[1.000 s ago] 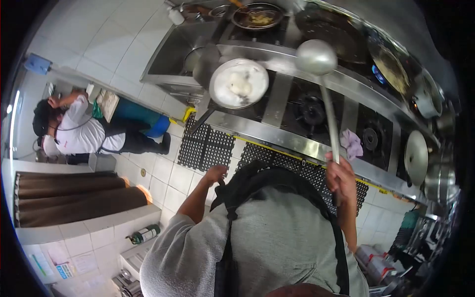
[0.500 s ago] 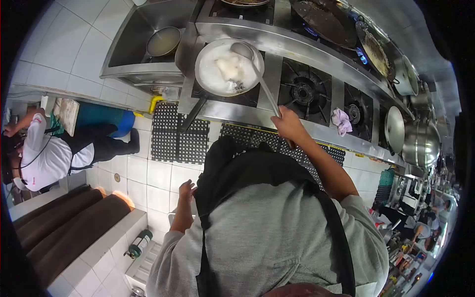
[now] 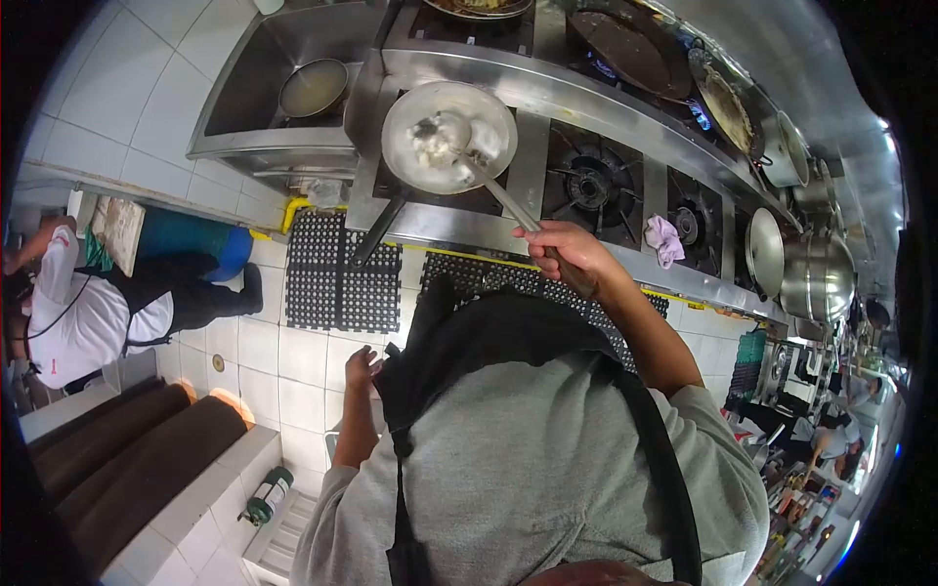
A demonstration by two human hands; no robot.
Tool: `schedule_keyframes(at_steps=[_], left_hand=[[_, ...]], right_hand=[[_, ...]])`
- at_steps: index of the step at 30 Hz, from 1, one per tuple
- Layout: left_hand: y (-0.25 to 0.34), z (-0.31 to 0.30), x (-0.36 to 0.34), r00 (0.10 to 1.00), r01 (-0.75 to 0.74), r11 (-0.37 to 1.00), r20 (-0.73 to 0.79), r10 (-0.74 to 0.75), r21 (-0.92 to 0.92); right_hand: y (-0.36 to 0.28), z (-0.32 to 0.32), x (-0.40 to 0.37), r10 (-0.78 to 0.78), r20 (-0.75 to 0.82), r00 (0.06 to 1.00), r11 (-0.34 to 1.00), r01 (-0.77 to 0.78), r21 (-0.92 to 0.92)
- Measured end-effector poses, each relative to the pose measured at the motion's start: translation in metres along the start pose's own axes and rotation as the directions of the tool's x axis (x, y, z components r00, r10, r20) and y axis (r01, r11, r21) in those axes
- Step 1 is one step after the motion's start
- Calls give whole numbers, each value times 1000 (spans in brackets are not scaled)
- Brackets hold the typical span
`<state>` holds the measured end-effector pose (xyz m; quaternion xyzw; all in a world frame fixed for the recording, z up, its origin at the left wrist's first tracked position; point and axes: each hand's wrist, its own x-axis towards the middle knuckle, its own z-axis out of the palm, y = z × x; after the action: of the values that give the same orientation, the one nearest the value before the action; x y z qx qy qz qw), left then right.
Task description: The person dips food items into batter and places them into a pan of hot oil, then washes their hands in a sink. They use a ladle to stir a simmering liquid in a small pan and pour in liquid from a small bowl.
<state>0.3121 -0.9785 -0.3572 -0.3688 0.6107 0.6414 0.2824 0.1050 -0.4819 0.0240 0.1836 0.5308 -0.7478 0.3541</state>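
Observation:
My right hand (image 3: 567,256) is closed around the handle of a long metal ladle (image 3: 505,200), whose head is down in a frying pan (image 3: 396,161) on the stove. White frothy liquid (image 3: 489,137) and paler lumps lie in the pan. The pan's dark handle (image 3: 379,232) juts out over the stove's front edge, with no hand on it. My left hand (image 3: 361,369) is beside the black apron at my waist, its fingers loosely bent and apart, and I see nothing in it.
A gas burner (image 3: 591,184) and a crumpled pale cloth (image 3: 664,241) are right of the pan. Lit flames burn beneath pans on the back range. A bowl of cloudy liquid (image 3: 313,90) stands in the sink. Another person (image 3: 83,317) is at the far left.
The ladle's head has shifted left and lower in the pan, and its handle is tilted differently. Less white froth shows. My right hand has turned and moved slightly.

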Motion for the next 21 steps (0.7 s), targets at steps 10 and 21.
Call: schedule_keyframes(at_steps=[10, 21], left_hand=[[291, 100, -78, 891, -434, 884, 61, 450, -174], [313, 140, -56, 867, -494, 847, 183, 463, 196]], right_hand=[[-13, -8, -21, -188, -256, 948, 772, -18, -635], [3, 17, -21, 57, -225, 973, 969, -108, -224]])
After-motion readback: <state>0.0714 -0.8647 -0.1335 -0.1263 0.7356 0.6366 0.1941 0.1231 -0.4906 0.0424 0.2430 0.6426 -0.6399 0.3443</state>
